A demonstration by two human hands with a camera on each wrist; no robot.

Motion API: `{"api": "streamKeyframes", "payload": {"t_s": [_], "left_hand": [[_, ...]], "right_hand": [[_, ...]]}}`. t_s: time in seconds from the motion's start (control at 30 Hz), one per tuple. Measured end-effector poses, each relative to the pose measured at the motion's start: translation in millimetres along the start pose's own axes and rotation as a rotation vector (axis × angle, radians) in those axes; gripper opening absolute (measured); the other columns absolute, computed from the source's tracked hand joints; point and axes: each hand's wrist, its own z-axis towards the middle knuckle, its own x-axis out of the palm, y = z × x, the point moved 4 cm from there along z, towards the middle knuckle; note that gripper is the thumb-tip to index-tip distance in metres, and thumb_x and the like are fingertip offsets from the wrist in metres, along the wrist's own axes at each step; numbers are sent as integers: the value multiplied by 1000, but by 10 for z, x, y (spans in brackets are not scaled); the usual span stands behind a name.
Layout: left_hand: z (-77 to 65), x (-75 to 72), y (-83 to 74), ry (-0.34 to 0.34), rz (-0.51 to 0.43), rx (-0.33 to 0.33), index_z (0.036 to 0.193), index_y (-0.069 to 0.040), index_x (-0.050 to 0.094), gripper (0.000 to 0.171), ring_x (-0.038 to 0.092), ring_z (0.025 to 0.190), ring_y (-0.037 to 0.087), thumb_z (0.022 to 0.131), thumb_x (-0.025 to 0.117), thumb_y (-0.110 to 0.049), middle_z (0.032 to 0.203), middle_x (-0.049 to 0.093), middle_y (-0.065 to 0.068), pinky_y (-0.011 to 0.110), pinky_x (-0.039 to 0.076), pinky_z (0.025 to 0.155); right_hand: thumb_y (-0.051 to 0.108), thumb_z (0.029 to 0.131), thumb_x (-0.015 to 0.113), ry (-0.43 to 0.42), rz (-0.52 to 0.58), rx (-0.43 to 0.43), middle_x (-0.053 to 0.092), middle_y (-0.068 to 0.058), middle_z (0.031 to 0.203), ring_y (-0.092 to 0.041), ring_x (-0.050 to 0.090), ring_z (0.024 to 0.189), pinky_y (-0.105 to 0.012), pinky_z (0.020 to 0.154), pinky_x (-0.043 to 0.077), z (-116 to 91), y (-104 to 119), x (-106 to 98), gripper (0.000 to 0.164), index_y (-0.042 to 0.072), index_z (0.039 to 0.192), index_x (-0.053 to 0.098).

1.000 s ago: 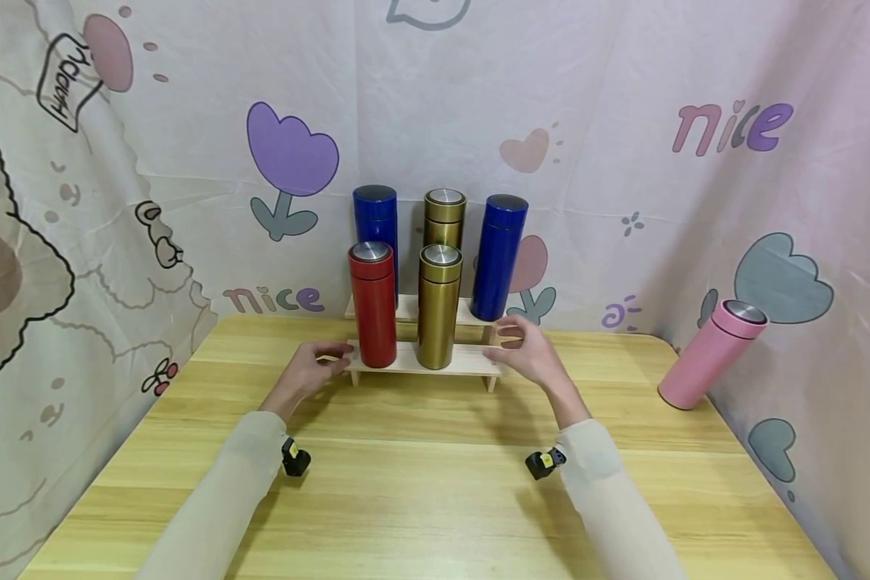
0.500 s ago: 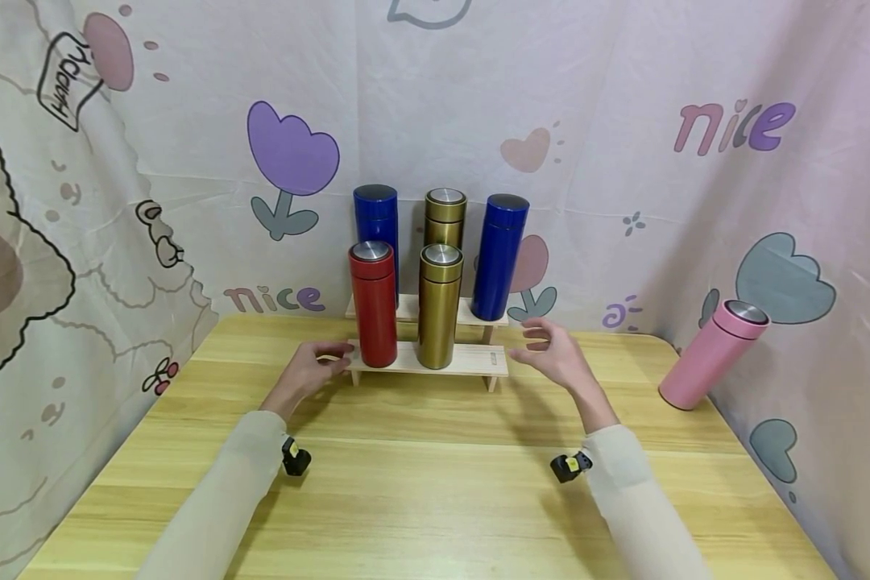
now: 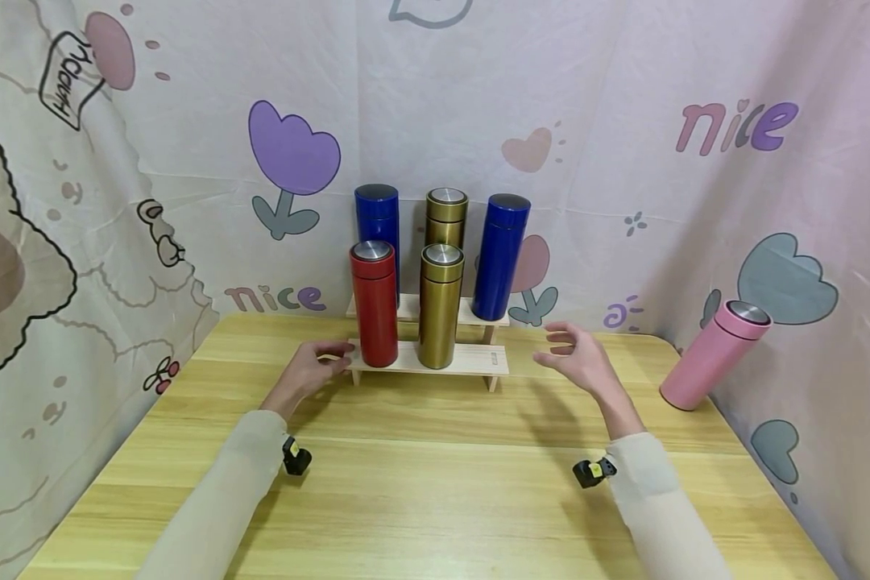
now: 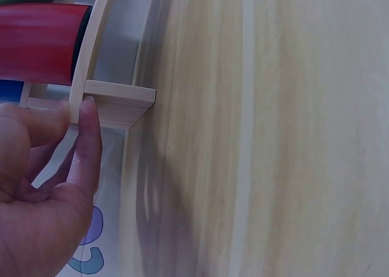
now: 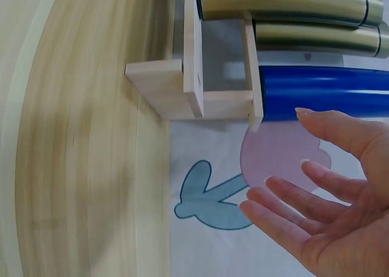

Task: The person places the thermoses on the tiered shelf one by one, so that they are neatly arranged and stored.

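Observation:
A two-tier wooden display stand [image 3: 474,359] bears upright thermos bottles. On its lower tier stand a red thermos [image 3: 377,318] and a gold thermos [image 3: 439,322]. Behind them, the upper tier holds a blue thermos [image 3: 378,211] at the left, a second gold thermos [image 3: 445,219] in the middle and another blue thermos [image 3: 500,262] at the right. My left hand [image 3: 308,372] pinches the left end of the lower board, thumb and finger [image 4: 89,137] on its two faces. Away to the right of the stand, my right hand [image 3: 578,360] hangs in the air, fingers spread and holding nothing.
A pink thermos [image 3: 712,358] stands at the right side of the wooden table [image 3: 420,499], near its edge. A patterned curtain [image 3: 587,64] hangs close behind the stand and along both sides.
My right hand has come off the right end of the stand and moved rightward, its fingers spreading. The left hand stays at the left end, and the bottles keep their places.

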Motion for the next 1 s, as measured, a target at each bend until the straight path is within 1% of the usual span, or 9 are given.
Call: {"api": "streamKeyframes", "payload": {"t_s": [0.2, 0.4, 0.7, 0.87, 1.0], "left_hand": [[14, -1, 13, 0, 3, 8, 136, -1, 66, 37, 72, 97, 19, 100, 66, -8, 141, 63, 24, 31, 63, 89], [24, 10, 5, 11, -23, 34, 137, 3, 64, 38, 72, 95, 17, 100, 65, -6, 139, 62, 28, 32, 64, 87], [10, -1, -16, 9, -31, 31, 137, 2, 64, 38, 72, 96, 19, 100, 66, -7, 139, 63, 27, 34, 64, 88], [19, -4, 3, 10, -23, 36, 137, 2, 64, 38, 71, 96, 18, 100, 66, -6, 139, 62, 27, 32, 64, 87], [26, -9, 9, 4, -20, 40, 136, 3, 64, 37, 71, 94, 17, 100, 65, -5, 138, 63, 27, 29, 64, 85]], "right_hand": [[26, 94, 76, 2, -21, 9, 54, -27, 149, -48, 55, 135, -58, 107, 52, -42, -60, -90, 66, 4, 149, 48], [26, 95, 75, -11, -39, 27, 52, -27, 151, -49, 54, 136, -59, 108, 51, -104, -131, -202, 66, 4, 150, 46], [32, 95, 75, -25, -76, 34, 50, -29, 152, -49, 54, 135, -59, 107, 52, -183, -224, -365, 69, 2, 150, 45], [33, 95, 75, -42, -107, 32, 50, -31, 151, -51, 55, 133, -59, 105, 54, -221, -301, -451, 70, 0, 150, 44], [30, 96, 74, -53, -125, 31, 49, -33, 150, -52, 56, 132, -59, 102, 55, -265, -368, -535, 68, -1, 149, 45]]}}
